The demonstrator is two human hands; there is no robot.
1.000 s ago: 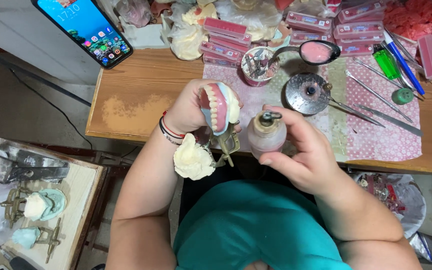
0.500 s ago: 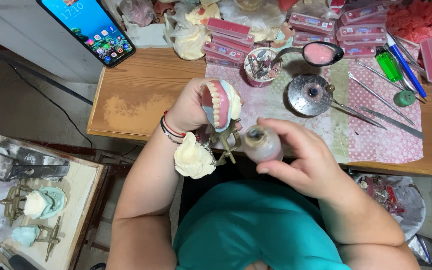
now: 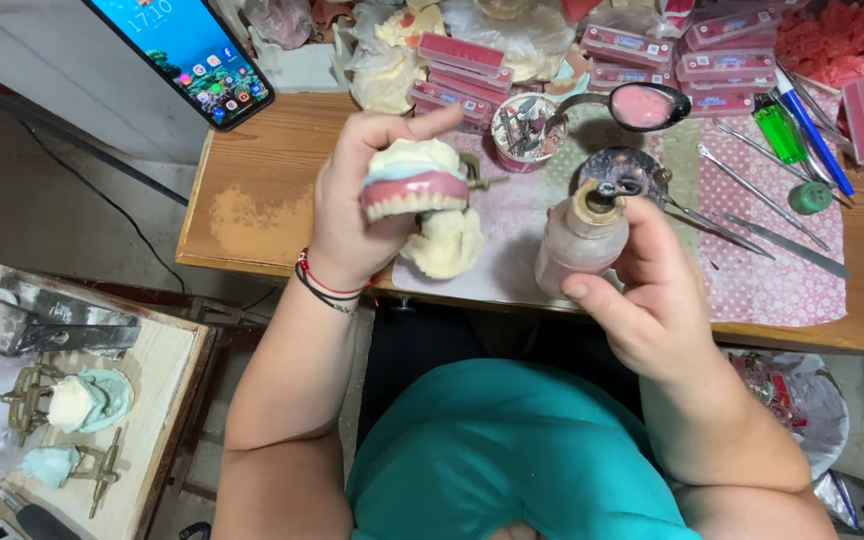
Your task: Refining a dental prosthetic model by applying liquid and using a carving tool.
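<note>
The left hand (image 3: pixel 352 215) holds a set of false teeth (image 3: pixel 414 190) on white plaster, its grip pinching them above the surface (image 3: pixel 252 190). The right hand (image 3: pixel 657 300) wraps tight around a small bottle (image 3: pixel 580 245) just beside them.

A wooden desk (image 3: pixel 252 190) spans the top, worn pale near its left edge; grey floor (image 3: pixel 72 210) lies left, a low side table (image 3: pixel 167 400) below.
</note>
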